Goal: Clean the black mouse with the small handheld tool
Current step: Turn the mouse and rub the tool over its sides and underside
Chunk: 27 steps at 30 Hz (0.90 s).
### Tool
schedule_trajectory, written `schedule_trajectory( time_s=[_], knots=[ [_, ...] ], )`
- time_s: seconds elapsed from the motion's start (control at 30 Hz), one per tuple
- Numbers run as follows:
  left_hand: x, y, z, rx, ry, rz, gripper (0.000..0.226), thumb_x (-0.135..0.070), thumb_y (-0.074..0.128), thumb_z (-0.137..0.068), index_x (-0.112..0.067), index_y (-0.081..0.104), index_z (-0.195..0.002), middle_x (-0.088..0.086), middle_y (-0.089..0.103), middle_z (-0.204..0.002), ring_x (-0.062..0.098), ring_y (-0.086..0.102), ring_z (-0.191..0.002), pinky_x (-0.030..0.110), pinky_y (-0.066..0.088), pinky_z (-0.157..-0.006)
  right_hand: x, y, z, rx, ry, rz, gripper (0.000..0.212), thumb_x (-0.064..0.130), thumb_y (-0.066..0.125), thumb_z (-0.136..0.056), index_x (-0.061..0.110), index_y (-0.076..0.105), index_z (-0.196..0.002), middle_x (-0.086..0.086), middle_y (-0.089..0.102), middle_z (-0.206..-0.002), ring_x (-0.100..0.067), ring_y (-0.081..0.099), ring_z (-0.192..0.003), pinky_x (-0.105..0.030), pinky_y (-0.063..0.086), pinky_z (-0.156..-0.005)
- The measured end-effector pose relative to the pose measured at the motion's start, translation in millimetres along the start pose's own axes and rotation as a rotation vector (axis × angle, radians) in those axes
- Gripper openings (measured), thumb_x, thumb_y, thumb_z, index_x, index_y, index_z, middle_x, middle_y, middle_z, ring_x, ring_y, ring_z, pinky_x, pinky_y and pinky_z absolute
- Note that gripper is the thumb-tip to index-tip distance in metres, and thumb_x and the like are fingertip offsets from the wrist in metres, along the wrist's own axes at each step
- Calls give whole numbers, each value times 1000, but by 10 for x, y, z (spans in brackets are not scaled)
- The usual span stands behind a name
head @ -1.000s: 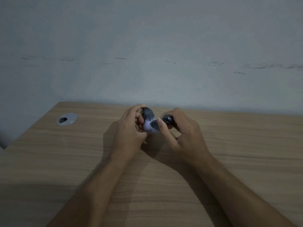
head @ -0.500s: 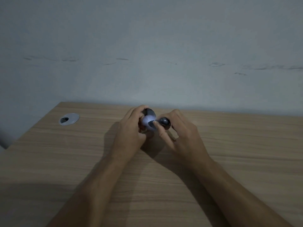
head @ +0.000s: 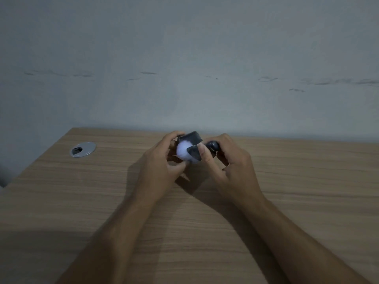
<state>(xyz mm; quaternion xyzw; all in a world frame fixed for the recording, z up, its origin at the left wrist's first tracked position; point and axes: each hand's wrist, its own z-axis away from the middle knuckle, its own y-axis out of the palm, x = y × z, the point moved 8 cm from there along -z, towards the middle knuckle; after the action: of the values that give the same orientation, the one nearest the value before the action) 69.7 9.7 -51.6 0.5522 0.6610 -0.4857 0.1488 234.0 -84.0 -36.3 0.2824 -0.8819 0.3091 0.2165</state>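
Observation:
My left hand (head: pixel 162 160) holds the black mouse (head: pixel 189 137) just above the wooden desk (head: pixel 287 201), near its far edge. My right hand (head: pixel 227 162) grips the small dark handheld tool (head: pixel 213 145), whose rounded rear end sticks out above the fingers. The tool's dark front tip (head: pixel 193 153) rests against the mouse. A bright white patch (head: pixel 182 150) glows on the mouse beside the tip. Most of the mouse's body is hidden by my fingers.
A round silver cable grommet (head: pixel 83 149) is set into the desk at the far left. A grey wall (head: pixel 184 68) rises directly behind the desk's back edge. The room is dim.
The mouse has turned slightly in my left hand and the white patch on it has grown. Both hands stay in nearly the same spot, with the tool tip shifting a little on the mouse.

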Motion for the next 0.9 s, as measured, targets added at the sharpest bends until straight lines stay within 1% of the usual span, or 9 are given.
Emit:
schedule_trajectory(
  time_s=[0.1, 0.27, 0.37, 0.47, 0.53, 0.57, 0.67, 0.8, 0.9],
  knots=[
    [42, 16, 11, 5, -57, 104, 68, -12, 90, -81, -25, 65, -143, -10, 81, -114, 2, 80, -98, 26, 66, -87, -117, -11, -7, -25, 84, -21, 16, 26, 71, -109, 12, 73, -103, 2, 68, -89, -16, 63, -78, -27, 50, -70],
    [24, 76, 7, 46, -52, 181, 66, -16, 94, -83, -22, 67, -142, -8, 80, -116, 0, 79, -100, 21, 64, -88, -473, -183, 12, -148, 281, 32, 21, 36, 69, -109, 16, 76, -110, 3, 73, -96, -12, 63, -78, -26, 47, -73],
    [-8, 159, 38, 121, -44, 120, 65, -14, 92, -84, -26, 67, -143, -18, 76, -110, -16, 74, -95, 6, 58, -83, -368, -166, 6, -140, 242, -4, 17, 30, 71, -109, 17, 78, -117, 4, 76, -106, -9, 68, -88, -22, 52, -80],
    [10, 129, 39, 115, -51, 60, 59, -18, 90, -85, -33, 68, -138, -18, 78, -106, -11, 75, -93, 15, 63, -80, -105, -45, -3, -50, 116, -35, 14, 26, 72, -108, 15, 78, -116, 3, 75, -103, -2, 67, -86, -14, 48, -79],
    [25, 81, 30, 86, -63, 36, 62, -16, 91, -84, -30, 67, -139, -15, 79, -112, -6, 76, -93, 11, 61, -75, -38, 33, 13, -2, 85, -35, 13, 25, 72, -109, 13, 76, -110, 4, 71, -94, 0, 60, -77, -13, 42, -72],
    [34, 73, 28, 79, -65, 58, 65, -14, 91, -83, -29, 65, -141, -15, 79, -115, -5, 77, -95, 12, 62, -77, -52, 42, 17, -5, 97, -35, 14, 26, 72, -109, 13, 75, -107, 4, 69, -91, -2, 58, -75, -14, 41, -70],
    [45, 88, 28, 72, -53, 163, 66, -13, 93, -80, -28, 65, -138, -12, 81, -118, 2, 79, -105, 31, 66, -93, -215, -68, -1, -103, 185, -16, 25, 37, 67, -109, 13, 74, -104, 2, 71, -89, -12, 63, -76, -25, 47, -68],
    [-14, 135, 28, 94, 3, 109, 63, -15, 94, -82, -28, 65, -137, -20, 77, -122, -4, 75, -110, 22, 62, -95, -427, -220, 4, -194, 288, 30, 22, 37, 67, -110, 17, 77, -112, 4, 74, -99, -12, 65, -83, -27, 50, -74],
    [-59, 132, 36, 92, 28, 36, 60, -15, 91, -84, -31, 64, -135, -22, 75, -122, -6, 73, -110, 14, 59, -91, -323, -192, 0, -169, 226, 10, 19, 30, 68, -110, 13, 75, -116, 1, 73, -105, -13, 69, -90, -24, 52, -79]
  ],
)
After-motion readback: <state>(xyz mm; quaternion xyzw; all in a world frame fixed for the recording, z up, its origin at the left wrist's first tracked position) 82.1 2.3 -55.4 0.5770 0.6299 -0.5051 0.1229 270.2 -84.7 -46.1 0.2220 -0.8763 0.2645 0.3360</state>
